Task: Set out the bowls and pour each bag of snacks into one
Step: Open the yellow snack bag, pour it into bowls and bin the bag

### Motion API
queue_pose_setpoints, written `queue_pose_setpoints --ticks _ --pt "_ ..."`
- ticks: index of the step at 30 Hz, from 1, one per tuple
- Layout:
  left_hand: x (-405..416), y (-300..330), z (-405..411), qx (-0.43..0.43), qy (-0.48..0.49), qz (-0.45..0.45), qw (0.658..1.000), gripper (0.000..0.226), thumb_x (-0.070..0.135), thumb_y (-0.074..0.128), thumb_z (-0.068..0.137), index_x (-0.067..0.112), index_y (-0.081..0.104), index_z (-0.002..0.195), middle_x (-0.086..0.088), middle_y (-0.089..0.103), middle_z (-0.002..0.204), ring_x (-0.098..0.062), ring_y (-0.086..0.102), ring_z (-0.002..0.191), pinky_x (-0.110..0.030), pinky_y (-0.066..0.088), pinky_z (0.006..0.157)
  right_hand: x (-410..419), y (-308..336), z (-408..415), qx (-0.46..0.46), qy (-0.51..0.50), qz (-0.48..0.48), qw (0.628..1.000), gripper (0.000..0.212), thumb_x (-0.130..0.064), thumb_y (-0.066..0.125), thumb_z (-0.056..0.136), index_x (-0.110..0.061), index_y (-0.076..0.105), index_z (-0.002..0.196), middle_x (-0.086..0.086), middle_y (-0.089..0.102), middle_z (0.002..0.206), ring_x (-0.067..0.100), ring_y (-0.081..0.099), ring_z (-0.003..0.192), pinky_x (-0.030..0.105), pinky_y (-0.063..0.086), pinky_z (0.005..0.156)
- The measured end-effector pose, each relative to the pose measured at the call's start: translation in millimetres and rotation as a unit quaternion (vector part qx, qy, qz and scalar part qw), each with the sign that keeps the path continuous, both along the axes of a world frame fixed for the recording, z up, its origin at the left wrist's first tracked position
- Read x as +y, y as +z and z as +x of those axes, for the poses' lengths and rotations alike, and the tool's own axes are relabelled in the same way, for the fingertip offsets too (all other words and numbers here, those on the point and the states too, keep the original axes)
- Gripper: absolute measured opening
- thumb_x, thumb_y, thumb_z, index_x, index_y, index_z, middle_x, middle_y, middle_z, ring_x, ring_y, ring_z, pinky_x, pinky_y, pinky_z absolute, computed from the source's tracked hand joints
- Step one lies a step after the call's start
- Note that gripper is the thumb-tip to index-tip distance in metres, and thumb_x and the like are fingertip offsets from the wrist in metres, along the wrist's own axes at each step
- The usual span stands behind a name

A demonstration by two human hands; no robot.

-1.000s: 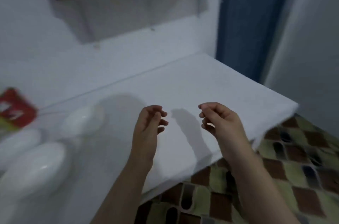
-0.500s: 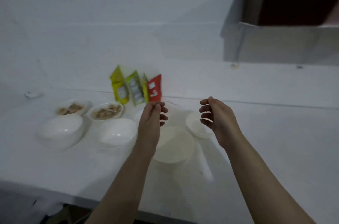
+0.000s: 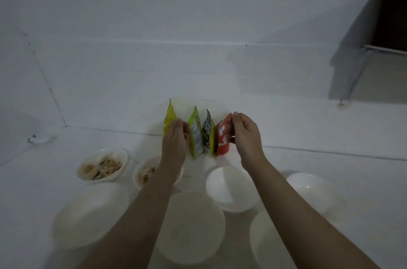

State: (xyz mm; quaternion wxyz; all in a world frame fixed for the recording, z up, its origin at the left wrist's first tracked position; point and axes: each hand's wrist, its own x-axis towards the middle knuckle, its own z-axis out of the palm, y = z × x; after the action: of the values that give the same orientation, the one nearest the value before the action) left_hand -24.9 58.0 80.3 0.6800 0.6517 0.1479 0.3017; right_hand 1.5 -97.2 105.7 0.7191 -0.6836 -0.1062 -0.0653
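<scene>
Several snack bags stand in a row against the back wall: a yellow bag (image 3: 169,117), a green bag (image 3: 195,134), a grey bag (image 3: 206,133) and a red bag (image 3: 222,138). My left hand (image 3: 176,138) covers the yellow bag's lower half with its fingers curled round it. My right hand (image 3: 244,134) pinches the red bag's right edge, fingertips at its top corner. Two bowls hold snacks: one (image 3: 102,167) at the left, one (image 3: 145,174) half hidden by my left forearm. Empty white bowls (image 3: 231,189) (image 3: 191,226) (image 3: 90,213) sit nearer me.
More empty white bowls stand at the right (image 3: 315,191) and lower right (image 3: 268,244), partly under my right forearm. The white counter (image 3: 330,158) meets white walls at the back and left. A dark cabinet (image 3: 389,26) hangs at the upper right.
The view swung left from the counter's end to the bowls and bags. Both hands moved forward from above the bowls to the two ends of the bag row and took hold.
</scene>
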Motion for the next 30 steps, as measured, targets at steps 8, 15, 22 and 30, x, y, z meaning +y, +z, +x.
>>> queue_pose_setpoints --ticks 8,15,22,30 --pt "77.9 8.9 96.9 0.061 0.002 0.232 0.971 0.014 0.011 0.047 0.095 0.013 0.061 0.095 0.0 0.062 0.09 -0.013 0.055 0.078 -0.018 0.041 0.064 58.4 -13.6 67.2 -0.09 -0.011 -0.116 0.989 0.039 -0.043 0.039 0.099 -0.018 0.057 0.076 0.001 0.063 0.061 0.007 0.053 0.05 0.049 0.043 0.088" --pt "130.4 -14.9 164.0 0.287 0.053 0.369 0.882 0.039 0.034 0.043 0.099 0.007 0.049 0.127 -0.015 0.051 0.126 -0.036 0.052 0.112 -0.044 0.045 0.087 83.1 -27.0 103.8 -0.086 -0.032 -0.179 0.98 0.038 -0.036 0.041 0.102 -0.013 0.06 0.078 0.002 0.057 0.059 0.006 0.057 0.061 0.06 0.019 0.117" --pt "146.6 -27.9 162.4 0.259 0.042 0.349 0.899 0.035 0.029 0.032 0.102 0.014 0.044 0.072 -0.008 0.053 0.076 -0.029 0.057 0.074 -0.033 0.04 0.063 90.9 -37.9 112.4 -0.099 -0.045 -0.189 0.976 0.037 -0.036 0.043 0.101 -0.017 0.06 0.074 0.003 0.061 0.068 -0.006 0.055 0.069 0.069 0.026 0.109" --pt "99.9 42.2 63.5 0.089 0.087 0.247 0.961 0.039 0.027 0.043 0.101 0.013 0.035 0.065 0.0 0.036 0.06 -0.016 0.034 0.055 -0.032 0.026 0.054 79.9 -10.7 73.8 -0.161 -0.026 -0.158 0.974 0.033 -0.033 0.046 0.102 -0.021 0.06 0.075 0.004 0.061 0.063 0.012 0.059 0.061 0.047 0.046 0.093"
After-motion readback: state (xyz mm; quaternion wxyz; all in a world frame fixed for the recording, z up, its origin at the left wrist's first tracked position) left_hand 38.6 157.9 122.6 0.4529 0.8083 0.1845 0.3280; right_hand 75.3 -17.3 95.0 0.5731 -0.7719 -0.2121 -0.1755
